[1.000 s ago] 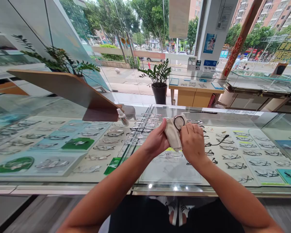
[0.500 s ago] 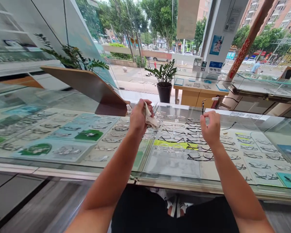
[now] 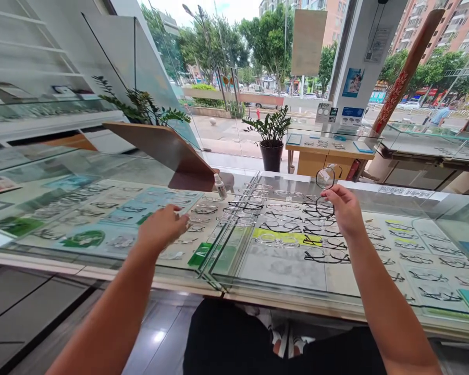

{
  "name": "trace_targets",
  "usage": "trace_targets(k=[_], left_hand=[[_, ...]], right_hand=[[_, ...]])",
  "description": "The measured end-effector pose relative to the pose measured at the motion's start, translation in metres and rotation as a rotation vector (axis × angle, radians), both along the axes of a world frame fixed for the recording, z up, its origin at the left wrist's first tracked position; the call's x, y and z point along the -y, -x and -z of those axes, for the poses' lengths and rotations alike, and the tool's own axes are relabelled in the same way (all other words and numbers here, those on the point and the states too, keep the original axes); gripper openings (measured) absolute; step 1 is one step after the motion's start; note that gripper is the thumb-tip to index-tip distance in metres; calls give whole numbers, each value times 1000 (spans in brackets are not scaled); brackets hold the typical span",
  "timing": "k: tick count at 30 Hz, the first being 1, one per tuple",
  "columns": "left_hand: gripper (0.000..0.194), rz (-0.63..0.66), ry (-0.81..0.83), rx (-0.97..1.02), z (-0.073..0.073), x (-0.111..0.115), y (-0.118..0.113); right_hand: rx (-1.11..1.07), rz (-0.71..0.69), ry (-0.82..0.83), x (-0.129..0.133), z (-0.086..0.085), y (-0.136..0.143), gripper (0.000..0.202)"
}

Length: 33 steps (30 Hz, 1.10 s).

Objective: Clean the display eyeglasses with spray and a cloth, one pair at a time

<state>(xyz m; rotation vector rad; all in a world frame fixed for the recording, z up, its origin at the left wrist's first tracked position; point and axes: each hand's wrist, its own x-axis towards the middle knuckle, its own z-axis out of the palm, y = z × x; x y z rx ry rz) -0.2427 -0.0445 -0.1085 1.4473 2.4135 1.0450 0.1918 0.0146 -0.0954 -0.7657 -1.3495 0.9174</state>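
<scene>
My right hand (image 3: 347, 211) is raised over the glass counter. It pinches a pair of eyeglasses (image 3: 325, 178) near the bridge, so the two round dark-rimmed lenses stand one above the other. A small tag hangs by the upper lens. My left hand (image 3: 163, 228) is low over the left part of the counter, palm down, with its fingers stretched to the right. I see nothing held in it, and the cloth is out of sight. A small white bottle (image 3: 220, 187) stands on the glass, to the right of and beyond my left hand.
Rows of eyeglasses (image 3: 277, 227) lie inside the glass display counter (image 3: 281, 278). A tilted brown board (image 3: 160, 148) stands behind the bottle. Farther off are a potted plant (image 3: 271, 153) and a wooden display table (image 3: 316, 159) by the window.
My left hand has moved left and down, away from the eyeglasses, and no longer shows the cloth. My right hand has turned the eyeglasses so the lenses face me. The bottle is now uncovered.
</scene>
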Motion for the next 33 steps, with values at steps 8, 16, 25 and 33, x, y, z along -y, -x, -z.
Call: trace_targets(k=[8, 16, 25, 33], left_hand=[[16, 622, -543, -179, -18, -26, -125], [11, 994, -749, 5, -20, -41, -224], [16, 994, -707, 77, 3, -34, -222], [21, 950, -704, -83, 1, -33, -218]], right_hand=[[51, -1, 0, 7, -2, 8, 26], [212, 39, -89, 12, 2, 12, 19], [386, 94, -217, 29, -1, 24, 11], [469, 144, -295, 32, 1, 27, 12]])
